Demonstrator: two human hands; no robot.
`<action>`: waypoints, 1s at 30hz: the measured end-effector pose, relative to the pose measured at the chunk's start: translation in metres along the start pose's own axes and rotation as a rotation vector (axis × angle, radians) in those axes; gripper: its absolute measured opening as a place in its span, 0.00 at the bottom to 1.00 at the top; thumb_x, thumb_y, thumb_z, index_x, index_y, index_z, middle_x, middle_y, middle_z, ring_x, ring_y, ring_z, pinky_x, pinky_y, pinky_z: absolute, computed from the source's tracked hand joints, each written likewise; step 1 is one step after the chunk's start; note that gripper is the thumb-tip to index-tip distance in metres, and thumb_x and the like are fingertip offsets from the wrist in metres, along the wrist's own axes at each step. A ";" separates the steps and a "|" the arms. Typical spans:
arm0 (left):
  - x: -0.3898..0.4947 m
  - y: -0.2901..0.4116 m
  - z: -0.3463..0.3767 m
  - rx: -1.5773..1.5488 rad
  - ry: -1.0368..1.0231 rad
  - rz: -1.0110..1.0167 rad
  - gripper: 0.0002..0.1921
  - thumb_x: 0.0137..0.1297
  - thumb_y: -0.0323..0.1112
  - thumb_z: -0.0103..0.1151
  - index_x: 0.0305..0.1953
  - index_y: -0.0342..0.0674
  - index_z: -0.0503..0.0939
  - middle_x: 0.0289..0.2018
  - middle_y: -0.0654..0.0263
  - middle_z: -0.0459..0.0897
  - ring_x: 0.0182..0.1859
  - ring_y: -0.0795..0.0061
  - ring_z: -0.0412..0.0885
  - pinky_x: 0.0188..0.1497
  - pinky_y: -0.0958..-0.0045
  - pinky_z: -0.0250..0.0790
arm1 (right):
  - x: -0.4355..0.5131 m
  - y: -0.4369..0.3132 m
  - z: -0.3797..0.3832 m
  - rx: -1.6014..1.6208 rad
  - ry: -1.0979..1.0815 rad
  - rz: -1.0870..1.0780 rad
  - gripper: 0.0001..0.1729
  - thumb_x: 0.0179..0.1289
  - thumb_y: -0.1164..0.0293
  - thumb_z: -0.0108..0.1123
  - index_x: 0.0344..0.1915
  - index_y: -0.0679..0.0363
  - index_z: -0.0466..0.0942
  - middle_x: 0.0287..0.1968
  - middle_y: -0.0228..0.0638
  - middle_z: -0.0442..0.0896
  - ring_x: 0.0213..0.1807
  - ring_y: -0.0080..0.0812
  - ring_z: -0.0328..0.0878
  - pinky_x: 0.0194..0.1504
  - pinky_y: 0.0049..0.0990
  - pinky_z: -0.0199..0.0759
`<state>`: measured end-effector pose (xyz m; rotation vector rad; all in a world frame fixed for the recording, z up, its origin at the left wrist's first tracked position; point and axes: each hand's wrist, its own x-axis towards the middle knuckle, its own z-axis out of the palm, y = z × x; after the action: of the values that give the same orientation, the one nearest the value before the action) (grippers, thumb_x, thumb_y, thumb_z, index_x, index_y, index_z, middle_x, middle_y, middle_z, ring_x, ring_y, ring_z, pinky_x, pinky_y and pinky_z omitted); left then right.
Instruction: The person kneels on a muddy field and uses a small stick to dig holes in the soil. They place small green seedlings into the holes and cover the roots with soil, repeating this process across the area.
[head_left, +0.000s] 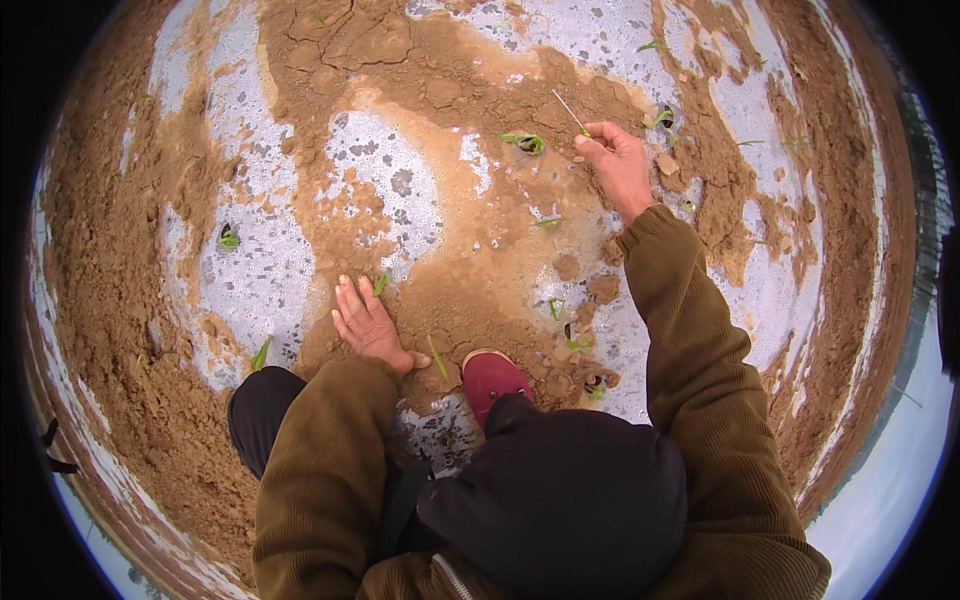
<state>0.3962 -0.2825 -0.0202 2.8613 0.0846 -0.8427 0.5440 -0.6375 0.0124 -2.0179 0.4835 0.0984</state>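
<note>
My left hand (370, 327) rests with spread fingers on soil-covered plastic mulch film (255, 277), its fingertips near a small green seedling (382, 283). Another thin seedling (437, 358) stands just right of the thumb. Raised to the right, my right hand (616, 159) pinches a thin metal rod tool (568, 111) with a yellow-green end at the fingers; its bare tip points up and left. Left of this hand, a leafy seedling (529, 143) sits in a hole in the film. A further seedling (664, 118) shows at a dark hole above and right of the hand.
A red shoe (495, 381) stands on the bed between my arms. Several more seedlings poke through the film, one in a hole (229, 238) at the left. Soil clods (602, 289) lie on the right side. Loose brown soil (112, 285) borders the bed at the left.
</note>
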 end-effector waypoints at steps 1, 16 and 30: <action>0.000 0.001 0.000 0.017 -0.003 0.001 0.83 0.20 0.58 0.83 0.72 0.31 0.30 0.74 0.43 0.29 0.76 0.47 0.26 0.74 0.46 0.24 | 0.000 -0.001 0.006 -0.051 -0.024 -0.085 0.16 0.58 0.70 0.63 0.46 0.63 0.80 0.36 0.34 0.84 0.36 0.27 0.78 0.41 0.27 0.72; -0.001 0.001 0.000 0.003 0.018 0.000 0.82 0.19 0.56 0.83 0.72 0.33 0.32 0.74 0.44 0.31 0.76 0.47 0.28 0.74 0.46 0.25 | 0.066 -0.024 0.031 -0.295 -0.318 -0.075 0.11 0.52 0.67 0.67 0.35 0.58 0.86 0.32 0.34 0.85 0.33 0.29 0.79 0.40 0.31 0.73; -0.001 0.000 -0.002 0.004 0.010 0.007 0.82 0.20 0.58 0.82 0.72 0.33 0.32 0.74 0.44 0.32 0.76 0.47 0.28 0.74 0.47 0.24 | 0.061 -0.030 -0.022 -0.673 -0.156 -0.339 0.21 0.63 0.61 0.49 0.49 0.56 0.83 0.44 0.45 0.84 0.42 0.44 0.81 0.48 0.39 0.74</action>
<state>0.3962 -0.2821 -0.0181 2.8679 0.0735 -0.8282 0.6087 -0.6619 0.0315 -2.6934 -0.0129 0.2308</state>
